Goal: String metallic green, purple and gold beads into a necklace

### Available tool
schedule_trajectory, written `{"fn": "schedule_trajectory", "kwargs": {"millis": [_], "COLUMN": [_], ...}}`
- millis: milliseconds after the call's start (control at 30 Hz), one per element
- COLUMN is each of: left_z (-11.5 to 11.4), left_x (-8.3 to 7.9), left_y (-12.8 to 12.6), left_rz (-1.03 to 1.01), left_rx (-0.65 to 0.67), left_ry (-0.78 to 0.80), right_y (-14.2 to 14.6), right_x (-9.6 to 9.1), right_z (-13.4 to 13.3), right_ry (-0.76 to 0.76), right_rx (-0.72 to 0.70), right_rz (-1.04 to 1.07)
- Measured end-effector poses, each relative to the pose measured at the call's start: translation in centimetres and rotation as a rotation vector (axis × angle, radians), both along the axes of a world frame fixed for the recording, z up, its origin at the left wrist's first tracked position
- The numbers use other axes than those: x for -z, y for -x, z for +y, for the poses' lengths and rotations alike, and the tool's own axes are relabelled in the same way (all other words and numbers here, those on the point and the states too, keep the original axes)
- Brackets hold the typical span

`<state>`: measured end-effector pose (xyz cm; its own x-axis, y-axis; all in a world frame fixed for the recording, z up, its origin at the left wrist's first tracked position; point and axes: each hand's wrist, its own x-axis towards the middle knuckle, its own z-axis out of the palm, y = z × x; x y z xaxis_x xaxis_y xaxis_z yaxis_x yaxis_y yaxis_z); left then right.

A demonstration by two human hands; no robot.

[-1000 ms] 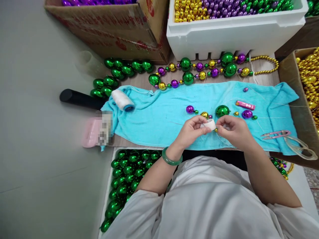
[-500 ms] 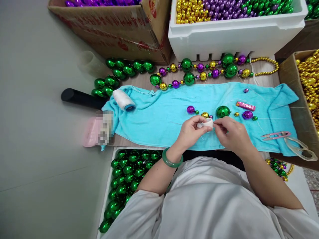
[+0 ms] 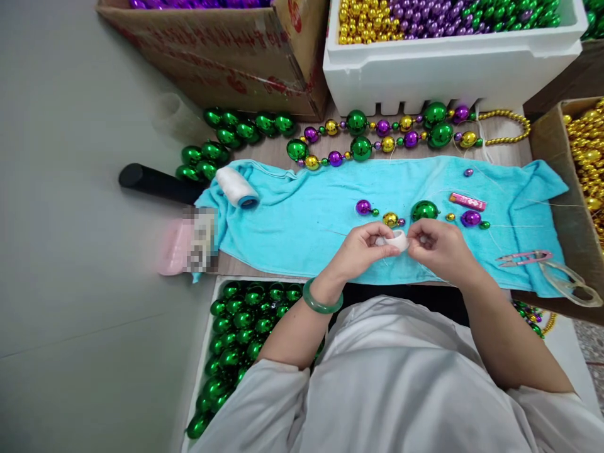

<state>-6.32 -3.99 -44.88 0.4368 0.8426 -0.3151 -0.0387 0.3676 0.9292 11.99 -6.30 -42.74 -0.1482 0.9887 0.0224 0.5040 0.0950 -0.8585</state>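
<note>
**Item in hand:** small white roll (image 3: 396,240), held above the near edge of the turquoise towel (image 3: 292,220) on the counter (image 3: 274,154), just in front of the loose beads.

**Left hand** (image 3: 363,248): fingers closed on the roll, which is pinched between thumb and fingertips.

**Right hand** (image 3: 436,248): fingertips pressed together at the roll's right end. What is nipped there is too small to be told.

**Step, as judged:** fine two-handed work at the roll, with thin thread trailing near it. A steady hold by the left hand and a precise fingertip nip by the right are called for.

**Nearby:** a large green bead (image 3: 423,210), a gold bead (image 3: 389,219) and a purple bead (image 3: 362,206) are laid in a row on the towel.

**Writing:**
- Red print is seen on the cardboard box (image 3: 226,56), but it cannot be read.
- A pattern is seen on the pink lighter (image 3: 466,201), also illegible.
- No brand can be made out.
</note>
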Motion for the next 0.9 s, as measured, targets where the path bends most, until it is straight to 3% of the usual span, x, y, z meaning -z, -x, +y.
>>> {"fn": "schedule_trajectory", "kwargs": {"millis": [200,300,467,667,900], "left_z": [0.3,0.3,0.3,0.4,0.6], "left_x": [-0.1,-0.1,-0.2,0.0,-0.6], "left_y": [0.5,0.5,0.4,0.4,0.4], "left_rz": [-0.159,-0.116,-0.015,0.022,-0.085], "left_rx": [0.079,0.08,0.034,0.053,0.095], "left_ry": [0.123,0.116,0.045,0.019,0.012], "right_y": [-0.4,-0.2,-0.4,-0.7,-0.5], "right_x": [0.7,1.4,1.5,1.6,2.0], "right_z": [0.4,0.3,0.3,0.4,0.2], "right_ry": [0.426,0.496,0.399,0.319,0.02], "right_rx": [-0.054,-0.027,0.019,-0.055,0.049], "right_rz": [0.586,0.702,0.548,0.451,0.333]}}
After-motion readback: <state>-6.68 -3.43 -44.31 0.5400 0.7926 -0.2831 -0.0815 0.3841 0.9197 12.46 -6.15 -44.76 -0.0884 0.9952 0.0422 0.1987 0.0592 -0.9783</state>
